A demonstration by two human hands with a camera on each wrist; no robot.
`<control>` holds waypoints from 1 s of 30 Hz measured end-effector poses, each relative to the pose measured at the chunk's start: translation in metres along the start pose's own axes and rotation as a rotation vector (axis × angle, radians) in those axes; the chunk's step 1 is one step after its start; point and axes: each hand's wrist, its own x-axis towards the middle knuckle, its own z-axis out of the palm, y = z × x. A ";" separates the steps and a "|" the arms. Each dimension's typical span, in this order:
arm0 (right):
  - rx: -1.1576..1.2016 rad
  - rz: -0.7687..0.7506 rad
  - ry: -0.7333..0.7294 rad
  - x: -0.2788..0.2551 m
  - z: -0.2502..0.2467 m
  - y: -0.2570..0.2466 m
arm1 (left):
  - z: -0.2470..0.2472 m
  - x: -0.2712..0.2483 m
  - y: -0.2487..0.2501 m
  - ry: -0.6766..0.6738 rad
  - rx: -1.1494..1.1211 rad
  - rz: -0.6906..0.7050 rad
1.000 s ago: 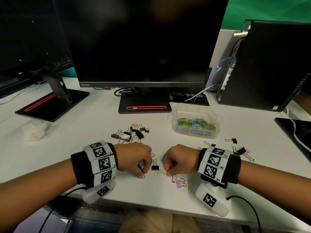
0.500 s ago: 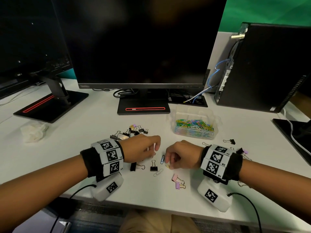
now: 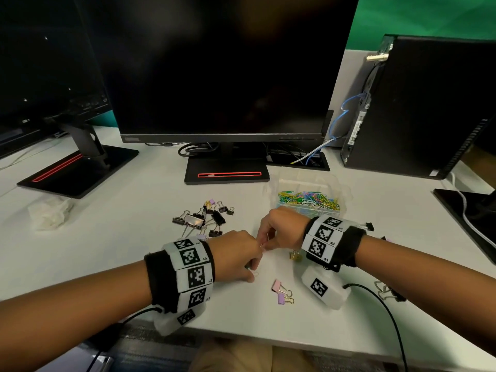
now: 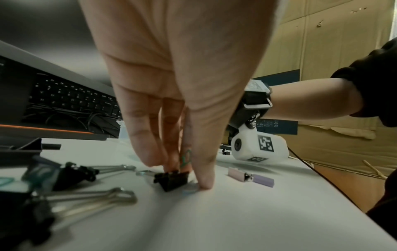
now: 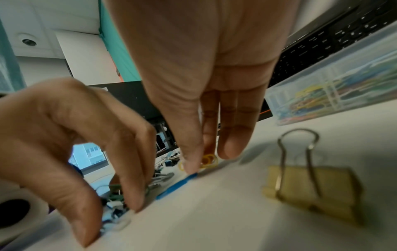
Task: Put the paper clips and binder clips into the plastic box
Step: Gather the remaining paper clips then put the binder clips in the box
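The clear plastic box stands right of centre, with coloured paper clips inside; it also shows in the right wrist view. My left hand is fingers-down on the table and pinches a small black binder clip, with a green paper clip among its fingers. My right hand is just beyond it, fingertips almost touching the left's. It pinches a yellow paper clip on the table, and a blue paper clip lies at its thumb tip.
A pile of black binder clips lies left of my hands. A gold binder clip sits under my right wrist. Pink and purple binder clips lie near the table's front edge. Monitor stands and a computer tower stand behind.
My left hand let go of a black binder clip, then shifted right and curled down over the small one. My right hand moved slightly away from me, and both sets of fingertips now meet.
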 end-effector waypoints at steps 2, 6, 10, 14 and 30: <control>0.015 -0.010 -0.019 0.000 0.001 0.001 | 0.000 -0.001 -0.002 0.001 -0.012 -0.020; 0.031 0.006 -0.067 0.000 -0.001 0.003 | -0.001 -0.003 -0.006 -0.036 -0.045 -0.064; 0.012 0.030 -0.144 -0.001 0.001 0.002 | -0.002 -0.003 -0.004 -0.088 -0.040 -0.074; -0.008 0.028 -0.117 -0.005 0.001 0.004 | -0.002 -0.005 -0.003 -0.101 -0.030 -0.056; 0.029 0.096 -0.127 -0.017 0.012 0.000 | -0.022 0.000 -0.014 0.167 -0.274 -0.162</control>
